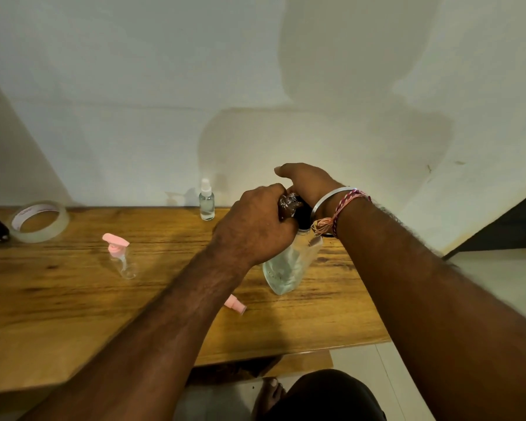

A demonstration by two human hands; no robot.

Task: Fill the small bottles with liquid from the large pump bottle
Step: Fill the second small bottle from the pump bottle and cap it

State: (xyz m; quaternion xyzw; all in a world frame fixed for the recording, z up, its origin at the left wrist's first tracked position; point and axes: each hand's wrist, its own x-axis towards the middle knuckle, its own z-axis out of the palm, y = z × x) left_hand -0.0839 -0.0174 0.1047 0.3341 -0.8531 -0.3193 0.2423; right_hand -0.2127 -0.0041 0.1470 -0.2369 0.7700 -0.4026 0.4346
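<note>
Wooden tabletop (73, 299) carries a large clear pump bottle (286, 268), which stands tilted beneath both hands. The left hand (255, 226) has its fingers curled around a small crinkled clear bottle (289, 205), held at the large bottle's dark top. The right hand (307, 180) rests over that dark pump head (304, 214), fingers bent down onto it; a metal bangle (331, 196) and a woven thread band (346, 205) circle its wrist. Left of the left fingers, well apart, stands a small clear bottle with a pink pump (120, 256). Beyond the fingers, near the wall, stands a small spray bottle (207, 202). A pink cap (236, 304) lies below the left forearm. A tape roll (40, 220) sits far left.
</note>
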